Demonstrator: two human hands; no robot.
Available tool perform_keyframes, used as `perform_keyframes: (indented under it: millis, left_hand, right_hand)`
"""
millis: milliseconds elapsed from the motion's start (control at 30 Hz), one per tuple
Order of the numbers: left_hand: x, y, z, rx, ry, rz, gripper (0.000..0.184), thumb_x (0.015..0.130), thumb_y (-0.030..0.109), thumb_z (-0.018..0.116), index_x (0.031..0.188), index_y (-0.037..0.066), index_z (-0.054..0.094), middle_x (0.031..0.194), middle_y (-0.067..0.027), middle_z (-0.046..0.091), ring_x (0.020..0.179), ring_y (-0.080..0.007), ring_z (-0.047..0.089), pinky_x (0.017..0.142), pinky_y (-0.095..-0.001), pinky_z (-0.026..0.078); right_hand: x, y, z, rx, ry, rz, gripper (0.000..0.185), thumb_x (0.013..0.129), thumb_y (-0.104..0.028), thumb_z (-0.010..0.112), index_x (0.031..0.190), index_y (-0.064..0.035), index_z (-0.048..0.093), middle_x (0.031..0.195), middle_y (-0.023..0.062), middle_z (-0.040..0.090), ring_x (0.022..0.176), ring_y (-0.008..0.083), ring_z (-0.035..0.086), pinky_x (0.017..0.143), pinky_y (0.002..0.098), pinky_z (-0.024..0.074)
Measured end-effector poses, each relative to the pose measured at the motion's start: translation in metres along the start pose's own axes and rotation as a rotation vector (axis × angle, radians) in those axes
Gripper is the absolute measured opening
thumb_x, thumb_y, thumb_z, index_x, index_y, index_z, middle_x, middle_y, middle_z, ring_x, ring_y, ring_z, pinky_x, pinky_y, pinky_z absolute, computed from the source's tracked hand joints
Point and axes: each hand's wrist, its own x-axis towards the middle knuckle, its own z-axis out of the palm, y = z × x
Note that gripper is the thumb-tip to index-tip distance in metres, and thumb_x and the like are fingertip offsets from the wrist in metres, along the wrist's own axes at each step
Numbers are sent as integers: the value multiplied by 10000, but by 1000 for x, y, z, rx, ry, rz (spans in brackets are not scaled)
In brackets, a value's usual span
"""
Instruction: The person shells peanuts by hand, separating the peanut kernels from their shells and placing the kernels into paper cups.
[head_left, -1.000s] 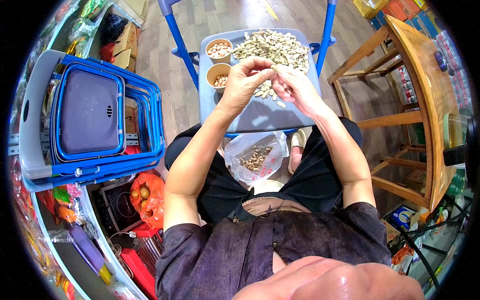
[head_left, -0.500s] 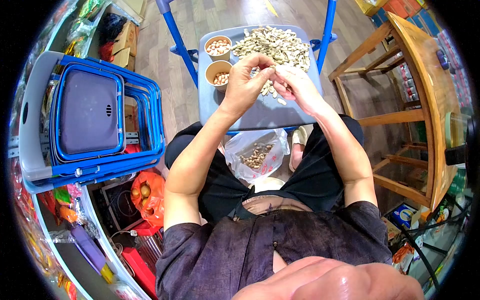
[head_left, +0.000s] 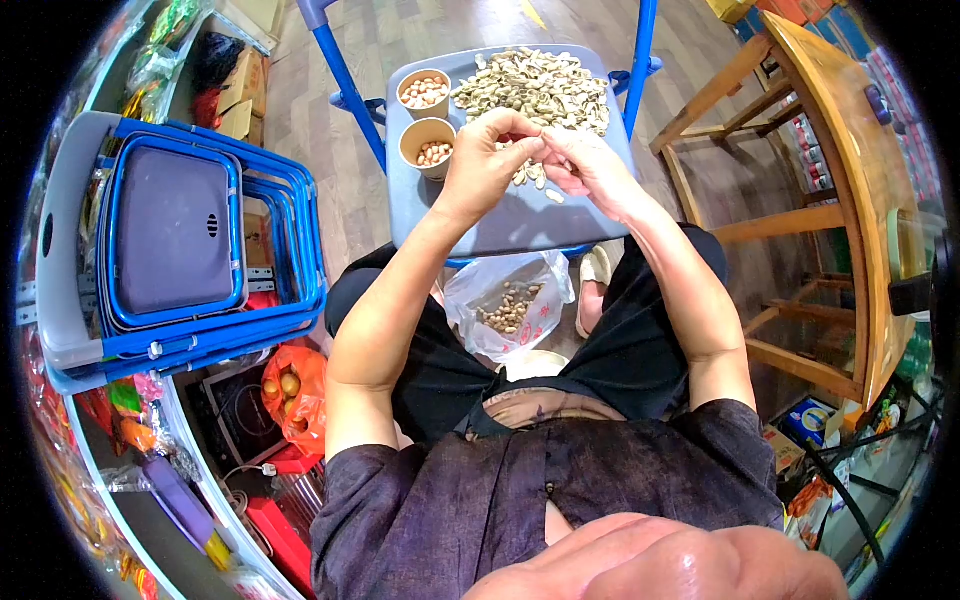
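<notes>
Over the grey seat of a blue-framed chair (head_left: 480, 225), my left hand (head_left: 490, 165) and my right hand (head_left: 590, 170) meet fingertip to fingertip. Both are closed in a pinch on what looks like a peanut, mostly hidden by the fingers. Beyond them on the seat lies a heap of peanuts in shells (head_left: 545, 85), and some loose ones lie under my hands. To the left of the heap stand two paper cups, the far cup (head_left: 424, 108) and the near cup (head_left: 412, 150), both holding shelled reddish kernels.
Below the seat, between my legs, an open plastic bag (head_left: 465, 300) holds several nuts. Folded blue chairs (head_left: 180, 225) stand at the left, above an orange bag of round produce (head_left: 305, 400). A wooden table (head_left: 840, 190) stands at the right.
The view has shifted slightly, so the chair and cups appear a little further left and up. My hands stay together in the same pinch, with small finger movements.
</notes>
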Motion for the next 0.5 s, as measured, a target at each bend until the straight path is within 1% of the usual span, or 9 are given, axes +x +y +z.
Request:
perform_keyframes:
  millis: [67, 167, 300, 333, 367, 400, 433, 467, 500]
  left_hand:
    - [0, 2, 4, -129, 31, -77, 80, 824, 36, 683, 886, -12, 668, 827, -55, 689, 758, -83, 626, 679, -227, 505]
    - [1, -6, 9, -172, 60, -96, 64, 822, 20, 679, 878, -10, 668, 824, -64, 690, 759, -89, 637, 680, -218, 509]
    - [3, -11, 21, -164, 97, -63, 65, 814, 9, 673, 876, -9, 674, 792, -50, 683, 741, -84, 629, 659, -223, 504]
    - [3, -10, 24, -101, 137, -20, 61, 804, 6, 672, 863, -8, 677, 771, -50, 675, 721, -87, 624, 645, -232, 501]
    - [3, -10, 26, -38, 178, 22, 57, 794, 3, 672, 850, -7, 679, 750, -50, 668, 701, -90, 620, 631, -240, 497]
    - [4, -8, 28, -39, 177, 22, 57, 794, 3, 672, 850, -7, 679, 750, -50, 668, 701, -90, 620, 631, -240, 497]
    - [4, -7, 29, 28, 196, 39, 50, 782, 2, 673, 831, -8, 679, 743, -58, 660, 686, -100, 617, 620, -250, 493]
    - [4, -6, 30, 95, 214, 56, 43, 771, 2, 675, 812, -8, 678, 736, -67, 652, 670, -111, 614, 609, -260, 489]
    - [4, -5, 30, 95, 214, 56, 43, 771, 2, 675, 812, -8, 678, 736, -67, 652, 670, -111, 614, 609, -260, 489]
  right_hand:
    - [0, 5, 0, 51, -6, 0, 411, 974, -445, 491, 844, -64, 578, 607, -61, 393, 500, 37, 301, 441, 208, 219]
    - [1, 13, 0, 130, 19, -27, 405, 978, -442, 479, 858, -67, 572, 604, -72, 360, 499, 33, 267, 434, 211, 194]
    - [6, 21, 2, 183, 98, 29, 374, 986, -440, 434, 817, -122, 534, 595, -87, 337, 482, 30, 247, 419, 212, 175]
    - [6, 22, 3, 219, 119, 60, 365, 989, -436, 414, 797, -143, 514, 590, -93, 331, 476, 30, 242, 414, 212, 172]
    - [7, 23, 5, 218, 120, 59, 365, 989, -436, 414, 797, -143, 514, 590, -93, 331, 476, 30, 242, 414, 212, 172]
    - [7, 25, 7, 234, 148, 34, 362, 989, -435, 399, 776, -158, 494, 585, -96, 322, 470, 30, 240, 410, 211, 173]
    - [6, 25, 9, 250, 175, 9, 362, 988, -434, 385, 754, -173, 473, 580, -100, 313, 464, 31, 237, 406, 211, 173]
    - [6, 25, 11, 249, 176, 9, 362, 988, -434, 385, 754, -173, 473, 580, -100, 313, 464, 31, 237, 406, 211, 173]
    - [5, 21, 15, 259, 216, 23, 366, 987, -432, 379, 740, -175, 465, 575, -100, 307, 460, 31, 239, 403, 212, 174]
